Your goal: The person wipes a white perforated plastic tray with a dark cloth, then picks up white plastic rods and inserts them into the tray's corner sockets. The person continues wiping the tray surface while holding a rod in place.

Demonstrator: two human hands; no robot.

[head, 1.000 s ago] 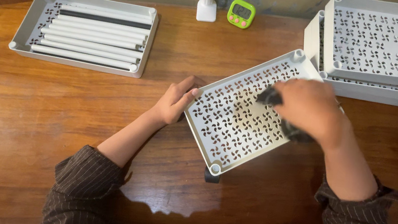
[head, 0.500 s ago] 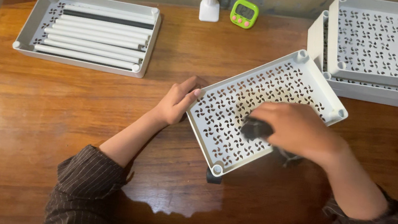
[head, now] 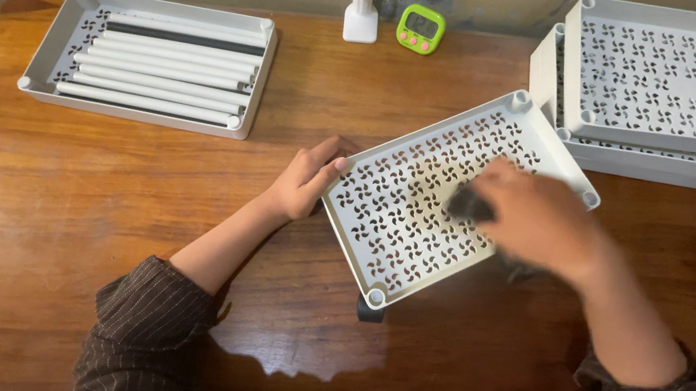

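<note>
White perforated tray [head: 418, 204], plastic, pinwheel cut-outs, turned underside up and lying askew at centre of wooden table [head: 97, 218]. Left hand [head: 307, 180]: fingers curled over tray's left edge, thumb on top, steadying it. Right hand [head: 540, 219]: blurred, fingers closed around dark cloth or pad [head: 469, 205], pressed onto tray's right half. Wiping judged partway through; no residue visible to mark cleaned area from uncleaned. Stack of like trays [head: 670, 94] at far right, just beside worked tray, done or pending not determinable. Further tray [head: 56, 54] at far left, holding white rods and one dark one. Green timer [head: 421, 29] at rear edge.
</note>
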